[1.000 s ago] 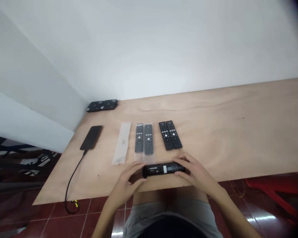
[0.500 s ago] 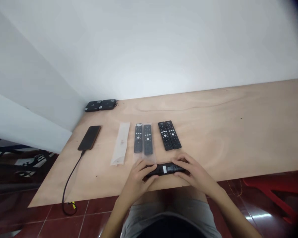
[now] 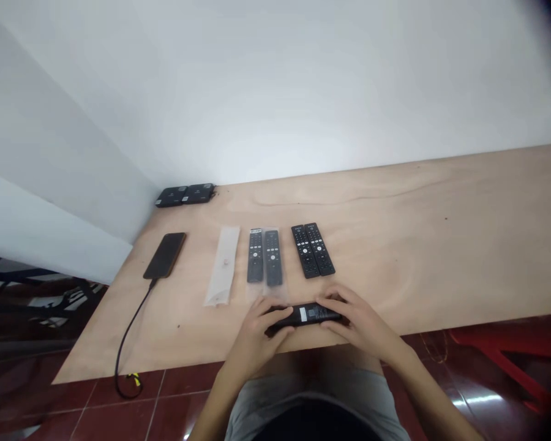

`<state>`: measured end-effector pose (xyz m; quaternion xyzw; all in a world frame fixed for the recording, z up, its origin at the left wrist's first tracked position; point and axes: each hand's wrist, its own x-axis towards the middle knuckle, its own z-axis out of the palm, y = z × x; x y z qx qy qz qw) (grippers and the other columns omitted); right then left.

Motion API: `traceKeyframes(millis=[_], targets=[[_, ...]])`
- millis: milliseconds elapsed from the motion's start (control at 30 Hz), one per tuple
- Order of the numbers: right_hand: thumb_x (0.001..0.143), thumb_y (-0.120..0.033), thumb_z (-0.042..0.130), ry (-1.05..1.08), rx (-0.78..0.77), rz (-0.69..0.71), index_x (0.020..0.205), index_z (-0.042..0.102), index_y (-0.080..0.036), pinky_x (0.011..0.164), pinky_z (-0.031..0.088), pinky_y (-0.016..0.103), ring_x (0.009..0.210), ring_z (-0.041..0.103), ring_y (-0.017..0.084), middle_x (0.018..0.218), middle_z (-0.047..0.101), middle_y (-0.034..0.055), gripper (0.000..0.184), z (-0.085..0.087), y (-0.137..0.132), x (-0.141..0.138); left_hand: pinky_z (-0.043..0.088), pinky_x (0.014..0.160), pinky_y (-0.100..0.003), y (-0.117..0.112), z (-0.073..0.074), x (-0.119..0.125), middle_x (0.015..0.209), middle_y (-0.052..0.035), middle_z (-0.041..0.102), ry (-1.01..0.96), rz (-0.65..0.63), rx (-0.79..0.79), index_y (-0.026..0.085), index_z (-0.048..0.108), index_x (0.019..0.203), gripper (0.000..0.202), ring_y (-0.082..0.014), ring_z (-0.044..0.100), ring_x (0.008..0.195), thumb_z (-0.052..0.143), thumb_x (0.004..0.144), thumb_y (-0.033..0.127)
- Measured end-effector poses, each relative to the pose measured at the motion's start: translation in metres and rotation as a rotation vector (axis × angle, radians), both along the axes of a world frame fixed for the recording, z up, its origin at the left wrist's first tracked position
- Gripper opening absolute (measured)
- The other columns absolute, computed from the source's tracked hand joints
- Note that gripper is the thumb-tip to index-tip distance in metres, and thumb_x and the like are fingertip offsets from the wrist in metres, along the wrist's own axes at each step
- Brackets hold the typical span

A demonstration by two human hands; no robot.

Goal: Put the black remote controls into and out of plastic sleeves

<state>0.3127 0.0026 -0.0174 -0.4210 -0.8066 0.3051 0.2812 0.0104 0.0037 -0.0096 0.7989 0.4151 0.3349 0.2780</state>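
A black remote control (image 3: pixel 308 314) lies crosswise near the table's front edge, its back with a white label facing up. My left hand (image 3: pixel 264 324) grips its left end between thumb and fingers. Around the right end, my right hand (image 3: pixel 353 315) is closed with thumb and fingers on either long side. Just beyond my hands, two bare black remotes (image 3: pixel 313 250) lie side by side, buttons up. Left of them are two remotes in clear plastic sleeves (image 3: pixel 264 257). Farther left is a flat, whitish plastic sleeve (image 3: pixel 223 266) with no remote visible inside.
A phone (image 3: pixel 165 255) with a black cable (image 3: pixel 128 337) hanging over the front edge lies on the left of the wooden table (image 3: pixel 417 257). Two black boxes (image 3: pixel 185 195) sit at the back left against the wall. A red plastic chair (image 3: pixel 509 355) stands at lower right.
The remote between my hands has rolled slightly, so its labelled back looks flatter and smoother. My left fingers have shifted a little to the right along it.
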Motion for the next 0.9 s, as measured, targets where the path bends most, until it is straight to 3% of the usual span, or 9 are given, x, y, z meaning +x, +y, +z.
traceKeyframes(millis=[133, 267, 333, 467, 567, 733, 900], targets=[[0.109, -0.036, 0.070, 0.020, 0.032, -0.026, 0.148, 0.069, -0.032, 0.112, 0.060, 0.051, 0.130, 0.066, 0.032, 0.138, 0.069, 0.0122, 0.039, 0.000, -0.001, 0.003, 0.060, 0.105, -0.048, -0.002, 0.006, -0.020, 0.130, -0.0104, 0.073, 0.050, 0.033, -0.005, 0.029, 0.076, 0.135, 0.031, -0.0283, 0.068, 0.123, 0.070, 0.105, 0.024], [0.113, -0.038, 0.062, 0.055, -0.021, -0.128, 0.134, 0.076, -0.031, 0.107, 0.063, 0.046, 0.124, 0.072, 0.030, 0.134, 0.075, 0.0090, 0.026, 0.002, -0.003, 0.007, 0.055, 0.108, -0.051, 0.008, 0.005, -0.079, 0.131, -0.0119, 0.071, 0.146, 0.362, 0.177, 0.026, 0.073, 0.138, 0.039, -0.0294, 0.066, 0.124, 0.051, 0.107, 0.015], [0.113, -0.039, 0.060, 0.053, -0.034, -0.162, 0.134, 0.076, -0.031, 0.106, 0.064, 0.047, 0.123, 0.073, 0.031, 0.134, 0.077, 0.0083, 0.027, 0.002, -0.002, 0.007, 0.052, 0.108, -0.056, 0.017, 0.002, -0.109, 0.125, -0.0137, 0.073, 0.271, 0.529, 0.301, 0.022, 0.075, 0.131, 0.033, -0.0332, 0.066, 0.120, 0.056, 0.104, 0.018], [0.115, -0.039, 0.055, 0.037, -0.017, -0.194, 0.138, 0.073, -0.031, 0.111, 0.061, 0.052, 0.127, 0.072, 0.032, 0.137, 0.077, 0.0086, 0.031, -0.003, 0.001, 0.003, 0.051, 0.101, -0.055, 0.030, 0.002, -0.137, 0.108, -0.0130, 0.078, 0.434, 0.546, 0.373, 0.019, 0.078, 0.101, 0.016, -0.0331, 0.070, 0.103, 0.064, 0.103, 0.028], [0.115, -0.038, 0.053, 0.013, 0.034, -0.226, 0.139, 0.073, -0.030, 0.112, 0.061, 0.055, 0.128, 0.072, 0.033, 0.138, 0.076, 0.0100, 0.032, -0.006, 0.001, 0.002, 0.053, 0.095, -0.048, 0.026, 0.010, -0.126, 0.097, -0.0094, 0.079, 0.362, 0.547, 0.387, 0.020, 0.075, 0.095, 0.017, -0.0296, 0.070, 0.094, 0.064, 0.105, 0.027], [0.100, -0.047, 0.079, -0.104, 0.144, -0.227, 0.150, 0.066, -0.029, 0.111, 0.061, 0.062, 0.132, 0.069, 0.040, 0.145, 0.071, 0.0142, 0.054, -0.008, -0.002, 0.011, 0.056, 0.080, -0.034, -0.005, 0.021, -0.072, 0.096, -0.0044, 0.077, 0.188, 0.507, 0.180, 0.023, 0.075, 0.107, 0.012, -0.0220, 0.070, 0.086, 0.065, 0.105, 0.030], [0.102, -0.042, 0.077, -0.149, 0.209, -0.135, 0.157, 0.061, -0.031, 0.108, 0.062, 0.062, 0.129, 0.070, 0.038, 0.143, 0.072, 0.0138, 0.058, -0.008, -0.004, 0.023, 0.056, 0.072, -0.030, -0.026, 0.013, -0.009, 0.086, -0.0021, 0.075, 0.136, 0.391, 0.031, 0.023, 0.076, 0.101, 0.014, -0.0192, 0.071, 0.075, 0.064, 0.105, 0.029]])
